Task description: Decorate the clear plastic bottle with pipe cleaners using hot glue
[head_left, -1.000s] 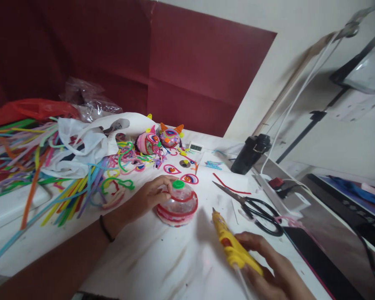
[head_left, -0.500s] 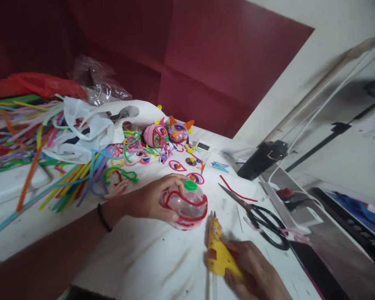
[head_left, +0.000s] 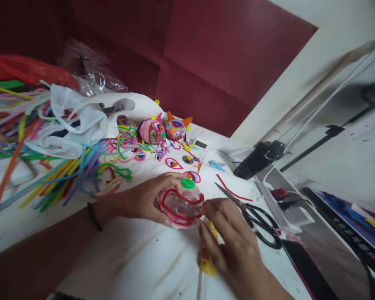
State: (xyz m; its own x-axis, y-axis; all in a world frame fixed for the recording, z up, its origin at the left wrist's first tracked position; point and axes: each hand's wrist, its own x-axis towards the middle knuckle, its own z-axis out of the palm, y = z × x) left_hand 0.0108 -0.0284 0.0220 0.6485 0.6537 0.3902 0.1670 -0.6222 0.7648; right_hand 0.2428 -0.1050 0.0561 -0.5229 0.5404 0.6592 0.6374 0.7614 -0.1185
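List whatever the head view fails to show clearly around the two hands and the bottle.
- Yellow glue gun: mostly hidden under the right hand; its nozzle is unseen.
- Bottle: near side covered by the left hand; contents unclear.
- Small digital display: digits too small to read.
- Scissors: blade tips partly behind the right hand's fingers.

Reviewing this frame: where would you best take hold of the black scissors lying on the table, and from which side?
Probably by the black loop handles of the scissors, coming from the person's right: the blades point away up-left, the loops lie flat nearest the right hand, and nothing covers them.
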